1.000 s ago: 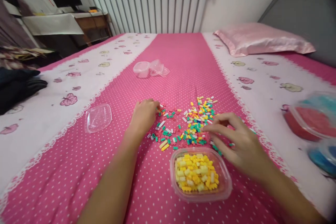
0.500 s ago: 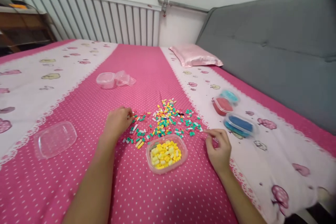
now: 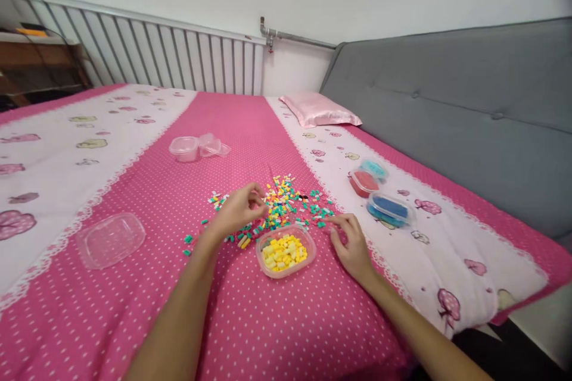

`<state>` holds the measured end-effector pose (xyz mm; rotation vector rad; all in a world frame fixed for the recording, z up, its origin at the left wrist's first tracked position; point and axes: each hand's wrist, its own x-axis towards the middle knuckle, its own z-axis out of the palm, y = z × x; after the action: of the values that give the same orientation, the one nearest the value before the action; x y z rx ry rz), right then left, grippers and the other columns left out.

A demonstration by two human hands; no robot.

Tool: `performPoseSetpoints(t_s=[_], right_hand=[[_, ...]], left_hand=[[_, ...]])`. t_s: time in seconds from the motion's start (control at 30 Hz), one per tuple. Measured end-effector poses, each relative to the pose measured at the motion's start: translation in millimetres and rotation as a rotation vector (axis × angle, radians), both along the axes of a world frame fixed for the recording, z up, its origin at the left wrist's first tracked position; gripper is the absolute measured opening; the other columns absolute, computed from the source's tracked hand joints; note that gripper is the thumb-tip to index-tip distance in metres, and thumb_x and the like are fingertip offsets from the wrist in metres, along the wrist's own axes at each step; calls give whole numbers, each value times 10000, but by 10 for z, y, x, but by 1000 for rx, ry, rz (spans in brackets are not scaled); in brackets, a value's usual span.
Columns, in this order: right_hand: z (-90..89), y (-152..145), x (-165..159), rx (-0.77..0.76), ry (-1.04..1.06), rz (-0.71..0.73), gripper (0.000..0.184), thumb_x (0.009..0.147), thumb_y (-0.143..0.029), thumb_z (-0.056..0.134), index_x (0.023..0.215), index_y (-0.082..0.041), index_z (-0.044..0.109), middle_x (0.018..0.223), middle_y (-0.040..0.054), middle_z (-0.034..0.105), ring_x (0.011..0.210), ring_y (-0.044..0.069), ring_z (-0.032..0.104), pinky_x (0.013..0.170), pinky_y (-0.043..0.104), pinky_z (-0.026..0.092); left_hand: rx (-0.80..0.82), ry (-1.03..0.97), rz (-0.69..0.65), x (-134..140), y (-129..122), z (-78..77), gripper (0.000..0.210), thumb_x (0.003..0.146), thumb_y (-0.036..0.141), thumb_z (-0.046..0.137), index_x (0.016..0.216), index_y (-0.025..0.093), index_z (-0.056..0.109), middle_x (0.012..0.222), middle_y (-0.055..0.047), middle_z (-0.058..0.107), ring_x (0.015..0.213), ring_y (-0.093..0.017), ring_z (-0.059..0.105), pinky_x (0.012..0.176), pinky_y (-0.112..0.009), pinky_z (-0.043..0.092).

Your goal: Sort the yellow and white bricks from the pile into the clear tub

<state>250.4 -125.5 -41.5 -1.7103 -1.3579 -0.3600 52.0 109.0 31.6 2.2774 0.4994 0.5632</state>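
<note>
Small coloured toy bricks [image 3: 281, 205] lie in a loose pile on the pink dotted bedspread. My left hand [image 3: 241, 209] hovers over the pile's left part, its fingers curved and the thumb apart from them; I see nothing held between them. At the pile's right edge is my right hand [image 3: 351, 244], index finger stretched out close to green and white bricks, thumb spread. Between the hands, nearer me, stands a clear plastic container [image 3: 286, 275] holding yellow bricks [image 3: 286, 252].
On the right lie closed tubs with blue [image 3: 389, 208], red [image 3: 364, 181] and turquoise [image 3: 374, 169] contents. A clear lid [image 3: 111, 240] rests at left; clear containers [image 3: 185, 149] stand farther back. Beyond are a pink pillow [image 3: 319, 110] and a grey headboard [image 3: 447, 83].
My left hand has moved right, further over the pile, uncovering green bricks on the left. The right hand keeps about its place beside the bricks. The view has tilted up slightly.
</note>
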Motion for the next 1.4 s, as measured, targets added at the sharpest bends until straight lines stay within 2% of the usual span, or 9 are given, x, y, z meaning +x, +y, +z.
performPoseSetpoints(t_s=[0.17,0.27,0.4,0.57,0.67,0.77,0.87,1.03,1.4], right_hand=[[433,-7,-231,-76,87,215,269,974,-207,565,1236,-262,589,993,28,669,858,173,661,774,322,567],[595,133,-357,-98,112,309,220,968,-215,609,1181,-267,623,1021,20,703,872,161,674,797,312,555],[637,252,-446,-81,136,341,96,960,-182,615,979,-239,691,904,6,735,841,169,678,788,325,534],[587,96,-468,-122,146,374,129,935,-171,654,1033,-220,723,994,14,783,922,164,717,830,309,551],[585,39,-441,-165,180,353,133,950,-143,626,960,-229,727,949,-6,778,884,147,711,816,297,540],[615,91,-425,-287,118,368,166,942,-113,619,915,-231,732,961,11,746,935,167,671,832,317,505],[678,201,-465,-469,-9,385,127,888,-122,702,879,-241,744,966,10,756,963,212,640,893,393,424],[765,290,-597,-603,-90,362,150,883,-134,708,770,-232,719,877,-2,773,935,224,641,979,468,278],[754,272,-587,-622,-193,372,231,815,-66,698,657,-224,639,744,-27,714,801,194,636,1022,479,279]], left_hand=[[-151,-62,-323,135,-401,163,191,867,290,641,997,196,537,869,-11,703,789,-142,673,704,-253,505],[-207,-92,-386,164,-552,215,205,882,307,664,995,194,536,896,-24,686,812,-144,668,720,-260,510],[-256,-151,-327,116,-626,143,203,915,308,658,977,201,497,867,-8,639,785,-123,626,700,-250,480],[-227,-105,-324,95,-675,7,203,878,229,696,986,215,525,918,0,657,808,-128,664,739,-260,500],[-177,-37,-321,102,-679,22,219,859,280,734,996,230,570,902,4,695,809,-145,679,754,-274,510],[-36,-9,-259,38,-568,118,204,847,389,746,927,231,645,871,0,713,799,-161,661,725,-280,498],[145,3,-80,-106,-334,220,186,906,409,646,908,226,680,842,8,708,765,-145,624,715,-277,459],[228,76,98,-333,26,266,213,891,410,626,919,206,679,811,17,690,719,-128,593,663,-268,406],[279,199,111,-359,102,190,267,892,441,591,974,210,697,863,0,737,754,-147,635,674,-273,427]])
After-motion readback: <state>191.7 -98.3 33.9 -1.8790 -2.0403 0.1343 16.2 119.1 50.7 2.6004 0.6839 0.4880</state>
